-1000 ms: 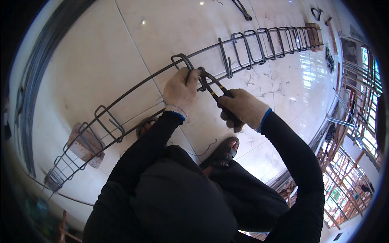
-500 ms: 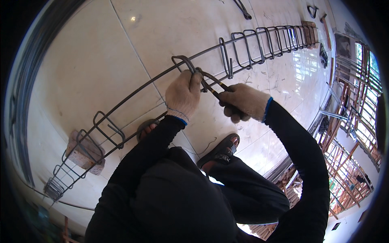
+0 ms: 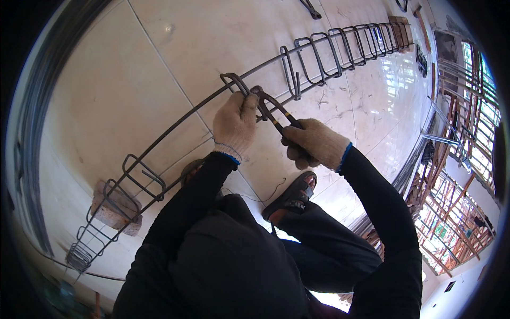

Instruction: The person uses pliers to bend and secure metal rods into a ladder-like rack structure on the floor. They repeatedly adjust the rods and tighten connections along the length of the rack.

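Observation:
A long rebar cage (image 3: 175,119) of steel bars and rectangular stirrups lies across the tiled floor. My left hand (image 3: 234,123), in a knit glove, grips a stirrup (image 3: 236,82) where it meets the upper bar. My right hand (image 3: 313,144), also gloved, holds the handles of dark pincers (image 3: 271,109). The pincer jaws sit at the joint right beside my left fingers. Black sleeves cover both forearms.
A brick (image 3: 114,208) props the cage at the lower left. My sandalled foot (image 3: 291,196) rests on the tiles below the hands, with a loose wire (image 3: 265,194) beside it. More stirrups (image 3: 340,45) line the cage toward the upper right. Wooden scaffolding (image 3: 451,212) stands at the right.
The view has shifted slightly; both hands stay at the same stirrup joint, with the pincers turned a little at the tie.

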`<state>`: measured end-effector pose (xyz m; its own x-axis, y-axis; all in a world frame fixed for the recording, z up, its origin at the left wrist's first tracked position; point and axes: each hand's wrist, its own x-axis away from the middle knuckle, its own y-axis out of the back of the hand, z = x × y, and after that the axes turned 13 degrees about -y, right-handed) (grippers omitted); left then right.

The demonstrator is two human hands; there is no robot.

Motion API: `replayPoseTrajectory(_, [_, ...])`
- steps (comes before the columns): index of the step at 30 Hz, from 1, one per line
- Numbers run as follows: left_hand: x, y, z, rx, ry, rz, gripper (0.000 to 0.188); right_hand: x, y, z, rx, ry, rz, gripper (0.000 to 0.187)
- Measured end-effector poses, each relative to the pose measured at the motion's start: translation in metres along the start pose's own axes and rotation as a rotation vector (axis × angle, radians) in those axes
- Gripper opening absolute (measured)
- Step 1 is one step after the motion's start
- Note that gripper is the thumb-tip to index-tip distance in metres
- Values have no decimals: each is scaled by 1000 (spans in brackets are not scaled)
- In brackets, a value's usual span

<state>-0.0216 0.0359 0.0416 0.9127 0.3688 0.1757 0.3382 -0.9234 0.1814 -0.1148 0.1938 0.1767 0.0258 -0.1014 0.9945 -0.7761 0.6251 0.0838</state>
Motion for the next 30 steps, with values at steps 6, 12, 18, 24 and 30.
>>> replayPoseTrajectory(6, [-4,1,3,-11,-17,25,40,5,2,-26,-124,115,-142,30])
replayPoseTrajectory(12, [-3,-2,6,-13,-70,-37,40,-5,24,-9,-63,168,-245,31])
replayPoseTrajectory(18, [-2,3,11,-42,-67,10,37,-2,18,-19,-66,22,3,36])
replayPoseTrajectory(24, [-5,2,18,37,-22,59,38,-1,-1,-30,-160,13,79,34])
replayPoseTrajectory(30, [-9,3,26,147,23,130,40,1,-3,-36,-158,68,46,29])
